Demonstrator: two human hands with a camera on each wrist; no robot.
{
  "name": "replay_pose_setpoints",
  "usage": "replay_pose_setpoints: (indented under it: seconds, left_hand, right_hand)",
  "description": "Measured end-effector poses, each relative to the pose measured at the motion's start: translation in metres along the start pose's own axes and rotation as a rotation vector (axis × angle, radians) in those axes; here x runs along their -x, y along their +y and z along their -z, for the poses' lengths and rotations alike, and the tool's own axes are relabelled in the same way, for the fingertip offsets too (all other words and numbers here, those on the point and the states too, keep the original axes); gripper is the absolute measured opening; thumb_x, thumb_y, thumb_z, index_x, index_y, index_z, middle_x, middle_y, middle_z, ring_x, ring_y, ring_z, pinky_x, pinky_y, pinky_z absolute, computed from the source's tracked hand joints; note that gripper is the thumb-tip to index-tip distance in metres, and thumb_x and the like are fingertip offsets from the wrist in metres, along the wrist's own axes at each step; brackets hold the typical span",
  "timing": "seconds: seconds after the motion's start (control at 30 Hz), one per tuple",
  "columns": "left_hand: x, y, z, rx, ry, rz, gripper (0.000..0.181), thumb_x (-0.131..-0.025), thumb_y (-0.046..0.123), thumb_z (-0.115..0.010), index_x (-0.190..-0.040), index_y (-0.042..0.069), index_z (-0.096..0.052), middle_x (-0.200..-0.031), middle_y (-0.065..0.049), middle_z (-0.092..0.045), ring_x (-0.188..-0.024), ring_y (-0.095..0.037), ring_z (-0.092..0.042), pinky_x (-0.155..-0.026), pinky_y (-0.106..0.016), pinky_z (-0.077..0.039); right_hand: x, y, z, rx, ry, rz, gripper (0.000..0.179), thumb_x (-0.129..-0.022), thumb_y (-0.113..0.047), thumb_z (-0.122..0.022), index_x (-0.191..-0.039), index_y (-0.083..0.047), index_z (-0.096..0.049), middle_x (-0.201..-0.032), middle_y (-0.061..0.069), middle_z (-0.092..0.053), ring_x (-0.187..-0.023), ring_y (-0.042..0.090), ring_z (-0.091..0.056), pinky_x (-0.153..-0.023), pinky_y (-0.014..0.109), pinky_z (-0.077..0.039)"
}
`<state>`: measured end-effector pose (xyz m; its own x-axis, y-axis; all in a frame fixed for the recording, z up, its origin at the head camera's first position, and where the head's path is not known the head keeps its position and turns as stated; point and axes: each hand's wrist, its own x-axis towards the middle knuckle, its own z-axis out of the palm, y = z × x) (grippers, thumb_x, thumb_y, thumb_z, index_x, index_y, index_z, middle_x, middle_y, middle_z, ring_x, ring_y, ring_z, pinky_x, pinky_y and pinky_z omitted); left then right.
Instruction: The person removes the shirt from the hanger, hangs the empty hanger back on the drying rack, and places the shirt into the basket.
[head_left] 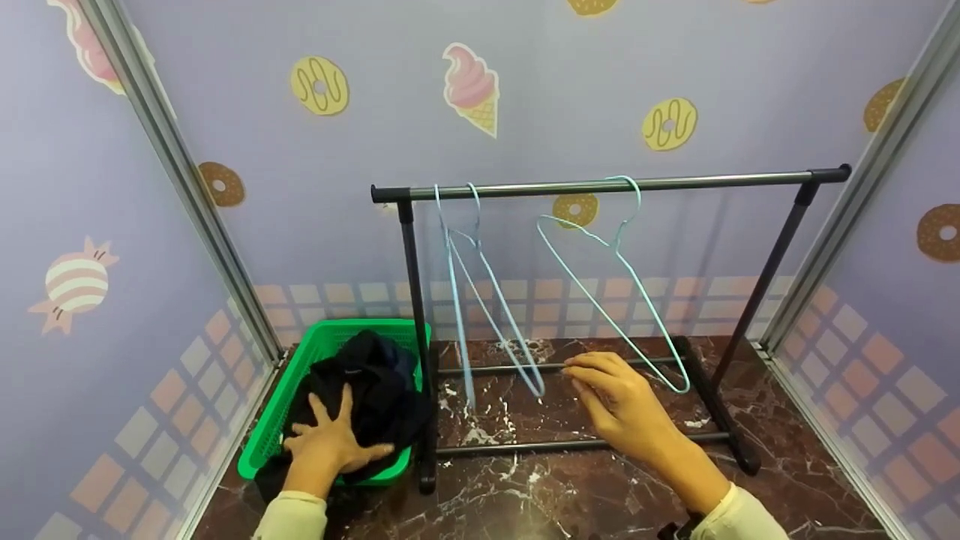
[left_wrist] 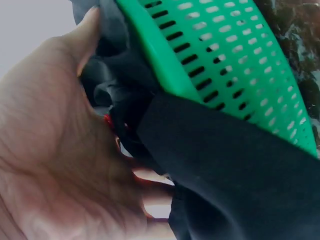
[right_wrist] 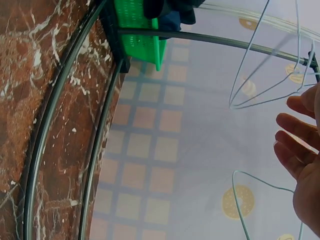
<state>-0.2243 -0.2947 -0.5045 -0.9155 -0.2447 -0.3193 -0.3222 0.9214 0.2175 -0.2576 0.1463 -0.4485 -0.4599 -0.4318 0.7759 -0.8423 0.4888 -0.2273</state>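
Dark clothes [head_left: 375,382] are heaped in a green plastic basket [head_left: 259,442], and some fabric hangs over its near rim. On this heap lies my left hand [head_left: 330,442], its fingers spread wide. The left wrist view shows the palm beside a fold of dark cloth [left_wrist: 225,160] draped over the rim. My right hand [head_left: 619,405] is in the air before the rack, fingers loosely bent, holding nothing. Behind it, a light green wire hanger [head_left: 649,300] hangs from the rail. Two pale blue hangers [head_left: 501,281] hang toward the rail's left end.
A clothes rack with a metal rail [head_left: 705,181] and black posts [head_left: 765,277] stands on the dark marbled floor [head_left: 517,487]. Its left post is right beside the basket. Printed wall panels [head_left: 555,97] close in the back and both sides.
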Motion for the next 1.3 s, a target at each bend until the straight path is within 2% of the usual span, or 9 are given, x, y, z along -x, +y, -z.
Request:
replay_pose_setpoints:
  seconds: [0.17, 0.37, 0.57, 0.83, 0.97, 1.03, 1.13, 1.2, 1.3]
  left_hand:
    - [-0.008, -0.001, -0.006, 0.018, 0.069, -0.005, 0.117, -0.095, 0.043, -0.081, -0.173, 0.015, 0.002, -0.166, -0.050, -0.004, -0.131, -0.074, -0.042, -0.101, -0.081, -0.044]
    - [-0.019, -0.006, -0.006, 0.196, 0.188, -0.089, 0.098, -0.094, 0.000, -0.070, -0.172, 0.011, -0.013, -0.158, -0.052, -0.018, -0.118, -0.069, -0.053, -0.088, -0.067, -0.052]
    - [-0.026, -0.010, 0.007, 0.332, 0.337, -0.080, 0.075, -0.093, -0.003, -0.062, -0.163, 0.008, -0.035, -0.154, -0.045, -0.034, -0.109, -0.067, -0.059, -0.087, -0.068, -0.053]
    - [-0.037, -0.001, 0.000, 0.707, 0.584, -0.018, 0.053, -0.100, -0.002, -0.045, -0.153, 0.006, -0.038, -0.158, -0.041, -0.028, -0.096, -0.049, -0.057, -0.076, -0.055, -0.049]
    - [-0.043, 0.002, -0.010, 0.681, 0.482, -0.044, 0.052, -0.105, 0.001, -0.044, -0.156, 0.008, -0.033, -0.162, -0.042, -0.018, -0.098, -0.051, -0.059, -0.080, -0.057, -0.052]
    - [-0.044, 0.002, -0.014, 0.606, 0.396, -0.073, 0.055, -0.107, 0.002, -0.045, -0.160, 0.009, -0.031, -0.165, -0.043, -0.010, -0.118, -0.059, -0.057, -0.090, -0.063, -0.053]
    - [-0.043, 0.000, -0.017, 0.483, 0.261, -0.114, 0.061, -0.109, 0.007, -0.046, -0.167, 0.011, -0.025, -0.169, -0.044, 0.004, -0.151, -0.068, -0.024, -0.113, -0.077, -0.038]
    - [-0.041, 0.000, -0.016, 0.404, 0.180, -0.125, 0.065, -0.111, 0.018, -0.048, -0.170, 0.013, -0.021, -0.170, -0.043, 0.010, -0.156, -0.069, 0.006, -0.118, -0.086, -0.020]
    - [-0.038, 0.000, -0.013, 0.338, 0.066, -0.113, 0.084, -0.109, 0.053, -0.053, -0.173, 0.017, -0.013, -0.169, -0.043, 0.018, -0.152, -0.074, 0.011, -0.111, -0.094, -0.012]
  right_hand:
    - [0.001, -0.001, 0.001, -0.020, -0.014, -0.052, 0.031, -0.092, 0.003, -0.077, -0.117, -0.014, -0.081, -0.124, -0.002, -0.077, -0.120, 0.020, -0.070, -0.112, 0.021, -0.050]
    - [0.006, 0.001, 0.005, -0.026, -0.065, -0.133, 0.030, -0.093, 0.001, -0.078, -0.117, -0.017, -0.082, -0.126, -0.005, -0.077, -0.121, 0.017, -0.070, -0.110, 0.025, -0.053]
    - [0.009, 0.003, 0.008, -0.019, -0.095, -0.179, 0.029, -0.094, -0.002, -0.077, -0.118, -0.017, -0.082, -0.127, -0.003, -0.077, -0.122, 0.017, -0.070, -0.107, 0.040, -0.058]
    - [0.013, 0.007, 0.007, 0.016, -0.080, -0.172, 0.030, -0.092, 0.000, -0.078, -0.117, -0.015, -0.082, -0.124, 0.000, -0.078, -0.119, 0.020, -0.071, -0.103, 0.043, -0.059]
    - [0.013, 0.006, 0.006, 0.003, -0.080, -0.168, 0.030, -0.093, 0.000, -0.077, -0.118, -0.017, -0.082, -0.126, -0.004, -0.077, -0.119, 0.018, -0.071, -0.103, 0.040, -0.059]
    - [0.014, 0.006, 0.006, 0.000, -0.085, -0.172, 0.030, -0.094, 0.000, -0.077, -0.118, -0.017, -0.082, -0.126, -0.004, -0.077, -0.120, 0.018, -0.071, -0.103, 0.040, -0.059]
    - [0.014, 0.006, 0.006, -0.001, -0.094, -0.185, 0.029, -0.094, 0.000, -0.077, -0.117, -0.016, -0.082, -0.126, -0.002, -0.077, -0.120, 0.019, -0.071, -0.103, 0.042, -0.060]
    - [0.014, 0.005, 0.005, -0.003, -0.103, -0.202, 0.029, -0.094, 0.000, -0.077, -0.117, -0.016, -0.082, -0.126, -0.002, -0.077, -0.120, 0.019, -0.071, -0.103, 0.042, -0.060]
    - [0.014, 0.005, 0.005, -0.016, -0.113, -0.233, 0.030, -0.093, 0.001, -0.077, -0.118, -0.016, -0.082, -0.126, -0.001, -0.077, -0.120, 0.019, -0.071, -0.102, 0.040, -0.060]
